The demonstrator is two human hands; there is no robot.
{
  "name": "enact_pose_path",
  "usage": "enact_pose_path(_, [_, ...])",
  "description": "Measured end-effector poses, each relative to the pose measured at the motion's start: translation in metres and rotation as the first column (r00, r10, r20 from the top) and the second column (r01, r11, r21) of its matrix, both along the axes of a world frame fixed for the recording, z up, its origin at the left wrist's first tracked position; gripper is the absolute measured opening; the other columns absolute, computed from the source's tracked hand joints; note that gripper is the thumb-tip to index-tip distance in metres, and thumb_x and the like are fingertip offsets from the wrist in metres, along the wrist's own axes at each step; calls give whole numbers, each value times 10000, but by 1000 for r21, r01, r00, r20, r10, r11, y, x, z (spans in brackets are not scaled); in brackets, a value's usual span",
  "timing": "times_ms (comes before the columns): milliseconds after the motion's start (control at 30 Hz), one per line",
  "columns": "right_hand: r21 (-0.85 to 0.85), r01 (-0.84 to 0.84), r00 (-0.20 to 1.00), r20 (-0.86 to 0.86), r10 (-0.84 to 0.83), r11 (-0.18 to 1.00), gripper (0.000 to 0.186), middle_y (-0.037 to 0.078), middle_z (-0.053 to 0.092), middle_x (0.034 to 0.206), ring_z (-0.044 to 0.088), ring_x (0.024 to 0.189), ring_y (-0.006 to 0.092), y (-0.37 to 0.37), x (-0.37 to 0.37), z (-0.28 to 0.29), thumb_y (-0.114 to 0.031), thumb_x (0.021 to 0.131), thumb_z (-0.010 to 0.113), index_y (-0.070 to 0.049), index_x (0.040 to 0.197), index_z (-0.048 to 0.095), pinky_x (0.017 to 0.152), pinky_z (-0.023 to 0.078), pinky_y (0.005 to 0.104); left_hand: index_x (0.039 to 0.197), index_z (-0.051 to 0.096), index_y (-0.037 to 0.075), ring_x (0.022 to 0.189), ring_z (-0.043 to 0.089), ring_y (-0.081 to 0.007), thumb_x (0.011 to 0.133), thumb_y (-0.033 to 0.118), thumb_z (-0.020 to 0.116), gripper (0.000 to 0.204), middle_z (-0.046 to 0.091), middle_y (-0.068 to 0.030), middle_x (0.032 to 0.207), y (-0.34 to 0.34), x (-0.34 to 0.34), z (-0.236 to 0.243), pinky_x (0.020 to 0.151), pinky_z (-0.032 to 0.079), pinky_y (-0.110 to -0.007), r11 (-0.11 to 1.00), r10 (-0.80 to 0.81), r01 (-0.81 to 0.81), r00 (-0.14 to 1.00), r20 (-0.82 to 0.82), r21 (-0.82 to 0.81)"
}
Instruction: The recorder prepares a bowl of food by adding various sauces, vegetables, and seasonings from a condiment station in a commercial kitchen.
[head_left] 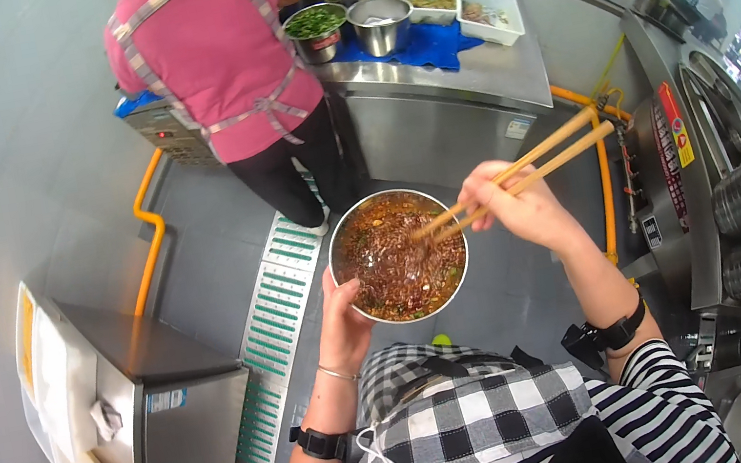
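A round metal bowl [465, 259] is held up in front of my body by my left hand [342, 311], with the thumb over its rim and the fingers hidden underneath. Inside lies a dark reddish-brown sauce [385, 259] with chopped bits and some green pieces. Long wooden chopsticks [542, 163] are gripped in my right hand [516, 201], to the right of the bowl. Their lower tips dip into the sauce, and their thick ends point up to the right.
A person in a pink top [225, 54] stands ahead at a steel counter [502, 74]. Metal pots [382, 31] and white trays [492, 20] of ingredients rest on it. A steel cabinet [194, 441] is at left, a stove [683, 206] at right. A drain grate [272, 318] crosses the floor.
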State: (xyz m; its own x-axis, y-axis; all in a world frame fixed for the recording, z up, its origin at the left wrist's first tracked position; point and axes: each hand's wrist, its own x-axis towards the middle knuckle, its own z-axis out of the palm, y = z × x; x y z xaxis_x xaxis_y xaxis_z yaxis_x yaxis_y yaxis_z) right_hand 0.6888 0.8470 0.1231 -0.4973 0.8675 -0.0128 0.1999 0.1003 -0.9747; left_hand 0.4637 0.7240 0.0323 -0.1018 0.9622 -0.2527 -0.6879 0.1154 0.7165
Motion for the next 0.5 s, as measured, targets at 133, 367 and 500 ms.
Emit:
enact_pose_path(133, [-109, -58, 998, -34, 55, 992, 230, 67, 613, 722, 617, 627, 130, 8, -3, -6, -187, 896, 494, 3, 812, 593, 558, 501, 227, 1287, 306, 133, 1098, 468, -185, 802, 182, 516, 531, 438, -48, 1217, 43, 22, 2, 842, 457, -393, 996, -85, 85, 996, -2, -11])
enact_pose_path(367, [-136, 118, 986, 135, -100, 984, 254, 49, 599, 696, 580, 631, 93, 63, 37, 16, -226, 883, 513, 8, 820, 590, 532, 469, 219, 1297, 300, 135, 1112, 449, -187, 789, 193, 531, 561, 431, -43, 1220, 117, 33, 1, 869, 437, -392, 987, -162, 163, 987, -18, 2])
enact_pose_path(500, [-133, 86, 994, -59, -95, 987, 271, 68, 609, 743, 596, 648, 112, 94, 28, 1, -243, 885, 513, 12, 845, 596, 570, 502, 225, 1306, 291, 132, 1117, 448, -195, 790, 176, 533, 572, 423, -46, 1230, 168, 45, 3, 875, 434, -379, 976, -214, 215, 976, -29, 43])
